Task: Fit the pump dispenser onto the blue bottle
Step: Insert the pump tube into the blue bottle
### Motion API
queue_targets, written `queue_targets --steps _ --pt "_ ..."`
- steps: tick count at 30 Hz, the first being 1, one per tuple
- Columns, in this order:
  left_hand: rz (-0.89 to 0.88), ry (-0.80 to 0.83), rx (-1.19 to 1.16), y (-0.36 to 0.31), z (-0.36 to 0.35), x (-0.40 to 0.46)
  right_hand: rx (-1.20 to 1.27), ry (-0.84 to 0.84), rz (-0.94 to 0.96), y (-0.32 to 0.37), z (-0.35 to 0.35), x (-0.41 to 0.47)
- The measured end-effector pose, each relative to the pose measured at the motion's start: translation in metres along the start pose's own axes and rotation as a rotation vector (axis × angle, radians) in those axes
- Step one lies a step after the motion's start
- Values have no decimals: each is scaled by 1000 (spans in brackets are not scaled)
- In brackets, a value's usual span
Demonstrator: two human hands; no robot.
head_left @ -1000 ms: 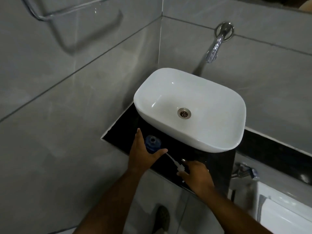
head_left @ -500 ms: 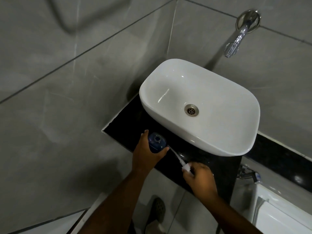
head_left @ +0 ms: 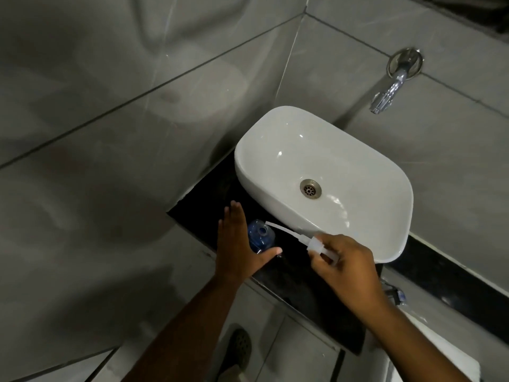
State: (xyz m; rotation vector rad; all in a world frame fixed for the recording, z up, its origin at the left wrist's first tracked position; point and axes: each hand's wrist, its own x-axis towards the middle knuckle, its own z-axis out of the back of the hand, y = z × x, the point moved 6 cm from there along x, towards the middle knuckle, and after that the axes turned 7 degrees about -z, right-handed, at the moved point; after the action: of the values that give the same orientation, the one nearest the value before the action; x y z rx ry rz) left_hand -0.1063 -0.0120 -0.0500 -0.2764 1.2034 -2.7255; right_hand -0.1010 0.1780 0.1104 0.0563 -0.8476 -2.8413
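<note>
Black surface (head_left: 209, 216) by basin (head_left: 358, 216) | bottle (head_left: 260, 237) just left of basin, left hand (head_left: 238, 244) cupping it | right hand (head_left: 341, 260) gripping pump (head_left: 316, 244), tube tip above neck | next: thread tube in, seat collar

Both forearms are bare from the lower frame edge up to the wrists, with no sleeve, watch, bracelet or ring in sight. The left hand (head_left: 237, 252) and the right hand (head_left: 344, 267) are bare as well, ungloved, with short nails on the fingers that show. Below, between the arms, one foot wears a dark perforated clog-style shoe (head_left: 239, 347).
</note>
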Motion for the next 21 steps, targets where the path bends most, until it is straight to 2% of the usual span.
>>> queue_targets --steps 2,4,14,21 --pt "-34 -8 127 0 3 3 -56 27 25 10 5 5" --pt "-44 -4 157 1 4 5 -98 69 33 17 8 8" --pt "-97 -24 58 3 0 5 -494 362 206 69 -27 52" --pt "-113 -67 17 3 3 4 -465 452 242 83 -76 72"
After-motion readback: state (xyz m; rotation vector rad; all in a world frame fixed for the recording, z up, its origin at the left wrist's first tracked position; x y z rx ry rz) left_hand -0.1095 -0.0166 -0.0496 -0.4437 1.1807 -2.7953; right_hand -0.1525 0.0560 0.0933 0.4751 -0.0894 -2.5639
